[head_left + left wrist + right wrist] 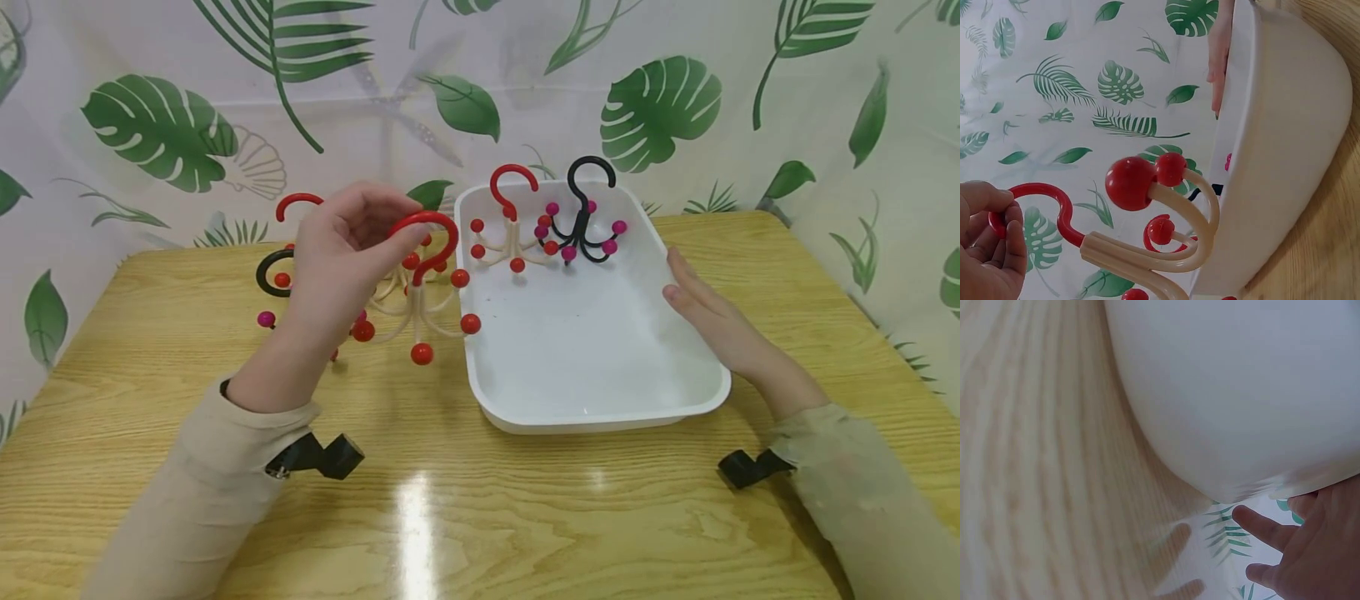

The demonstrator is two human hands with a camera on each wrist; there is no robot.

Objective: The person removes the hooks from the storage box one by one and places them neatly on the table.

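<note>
My left hand (337,250) pinches the red hook of a multi-arm hanger (416,312) with beige arms and red ball tips, held up left of the white tray (600,421). In the left wrist view, thumb and fingers grip the curved end of that hanger's hook (1063,212). My right hand (708,317) rests along the tray's right rim with its fingers straight. Inside the tray's far end stand a beige hanger with a red hook (513,237) and a black hanger with pink ball tips (581,225).
More hangers stand on the wooden table (405,517) behind my left hand, partly hidden: one shows a red hook (298,200), another a black hook (270,273). A leaf-patterned cloth (525,83) hangs behind the table.
</note>
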